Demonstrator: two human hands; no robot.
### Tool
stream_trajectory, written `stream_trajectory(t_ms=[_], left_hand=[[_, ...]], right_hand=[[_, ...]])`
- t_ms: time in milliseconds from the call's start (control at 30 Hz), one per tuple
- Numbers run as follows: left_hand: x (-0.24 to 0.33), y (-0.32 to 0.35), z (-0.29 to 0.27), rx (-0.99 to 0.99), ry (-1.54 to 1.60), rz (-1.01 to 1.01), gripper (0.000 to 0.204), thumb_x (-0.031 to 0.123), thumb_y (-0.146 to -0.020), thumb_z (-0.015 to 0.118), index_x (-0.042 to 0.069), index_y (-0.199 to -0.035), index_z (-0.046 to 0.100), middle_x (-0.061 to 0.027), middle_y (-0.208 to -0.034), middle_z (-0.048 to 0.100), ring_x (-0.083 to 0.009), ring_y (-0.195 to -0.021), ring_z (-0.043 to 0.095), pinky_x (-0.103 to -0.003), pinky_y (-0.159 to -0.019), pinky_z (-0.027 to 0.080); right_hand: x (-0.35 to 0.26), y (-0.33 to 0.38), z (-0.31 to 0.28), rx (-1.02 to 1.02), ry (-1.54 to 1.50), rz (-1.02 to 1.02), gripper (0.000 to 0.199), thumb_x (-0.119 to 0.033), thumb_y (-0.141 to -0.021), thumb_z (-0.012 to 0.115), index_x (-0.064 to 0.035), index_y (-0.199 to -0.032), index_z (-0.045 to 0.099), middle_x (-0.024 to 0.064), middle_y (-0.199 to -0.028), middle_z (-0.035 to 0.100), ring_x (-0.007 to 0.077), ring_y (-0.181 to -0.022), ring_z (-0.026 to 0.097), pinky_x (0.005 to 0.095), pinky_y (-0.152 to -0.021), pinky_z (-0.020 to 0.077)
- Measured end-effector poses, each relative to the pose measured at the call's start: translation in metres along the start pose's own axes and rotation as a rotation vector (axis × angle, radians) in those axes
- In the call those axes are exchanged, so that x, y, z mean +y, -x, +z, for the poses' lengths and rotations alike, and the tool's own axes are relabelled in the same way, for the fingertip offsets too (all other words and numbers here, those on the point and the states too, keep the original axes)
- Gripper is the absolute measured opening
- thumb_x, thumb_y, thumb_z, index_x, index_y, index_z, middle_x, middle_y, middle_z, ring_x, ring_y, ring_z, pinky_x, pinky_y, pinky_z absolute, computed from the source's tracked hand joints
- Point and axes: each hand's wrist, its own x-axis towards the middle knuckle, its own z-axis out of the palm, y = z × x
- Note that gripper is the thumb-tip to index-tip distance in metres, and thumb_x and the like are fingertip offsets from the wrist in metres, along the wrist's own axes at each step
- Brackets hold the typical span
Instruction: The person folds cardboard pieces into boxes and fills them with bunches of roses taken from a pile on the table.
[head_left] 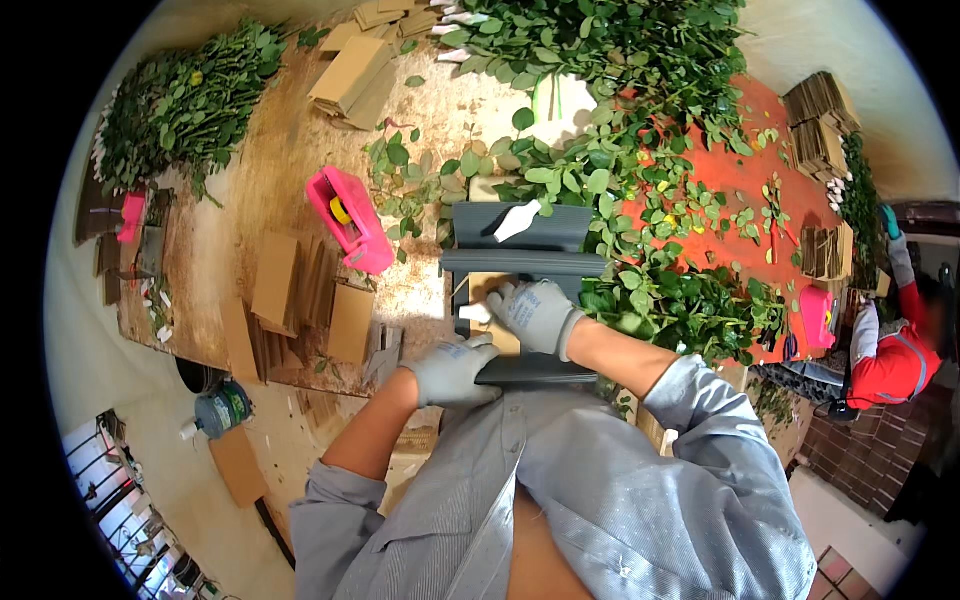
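A dark grey stand [560, 225] with a raised crossbar [525, 263] is on the table in front of me, with a piece of tan cardboard [482, 288] lying in it. My right hand [535, 312], in a grey glove, bends over the cardboard. Its fingertips close at a white-sleeved flower head [475, 313]. At the stand's near left corner is my gloved left hand [452, 372], fingers curled and partly hidden, so what they grip does not show. Another white-sleeved flower head [517, 221] rests on the stand's far panel.
A pink tape dispenser [350, 222] stands left of the stand, near folded cardboard pieces [277, 280]. Leafy stems [560, 40] pile up at the back, with loose leaves [670, 290] to the right. A co-worker in red [905, 355] is at the far right.
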Motion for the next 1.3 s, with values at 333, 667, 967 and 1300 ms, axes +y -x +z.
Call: stream_trajectory(t_ms=[333, 667, 967, 1300], left_hand=[[-0.040, 0.007, -0.006, 0.288, 0.148, -0.055, 0.028, 0.032, -0.092, 0.065, 0.012, -0.109, 0.075, -0.0137, -0.103, 0.073, -0.0331, -0.094, 0.069, -0.040, -0.084, 0.054], [-0.062, -0.019, 0.010, 0.166, -0.225, -0.004, 0.025, 0.031, -0.093, 0.059, 0.010, -0.096, 0.072, -0.0116, -0.100, 0.067, -0.0326, -0.093, 0.068, -0.045, -0.083, 0.054], [-0.078, 0.018, -0.002, 0.330, -0.413, 0.005, 0.020, 0.018, -0.088, 0.058, 0.013, -0.101, 0.073, -0.0137, -0.096, 0.069, -0.0320, -0.093, 0.069, -0.044, -0.081, 0.054], [-0.009, 0.055, -0.014, 0.258, -0.195, 0.005, 0.049, 0.035, -0.093, 0.061, 0.014, -0.137, 0.061, -0.0170, -0.122, 0.066, -0.0380, -0.115, 0.061, -0.049, -0.099, 0.048]], right_hand=[[-0.012, 0.008, 0.000, -0.157, -0.306, -0.063, 0.033, -0.027, -0.094, 0.057, -0.0035, -0.117, 0.062, 0.0182, -0.101, 0.070, 0.0364, -0.087, 0.071, 0.0479, -0.073, 0.0560], [-0.010, 0.013, 0.007, -0.129, -0.374, -0.046, 0.029, -0.017, -0.099, 0.048, -0.0019, -0.119, 0.060, 0.0226, -0.105, 0.071, 0.0382, -0.092, 0.071, 0.0471, -0.080, 0.0557], [-0.010, 0.009, 0.000, -0.184, -0.323, -0.028, 0.032, -0.020, -0.103, 0.042, -0.0024, -0.125, 0.058, 0.0233, -0.105, 0.071, 0.0392, -0.095, 0.071, 0.0474, -0.081, 0.0551], [-0.020, 0.012, -0.008, -0.234, -0.279, -0.076, 0.029, -0.021, -0.101, 0.044, -0.0097, -0.122, 0.062, 0.0199, -0.105, 0.072, 0.0367, -0.098, 0.071, 0.0478, -0.081, 0.0544]])
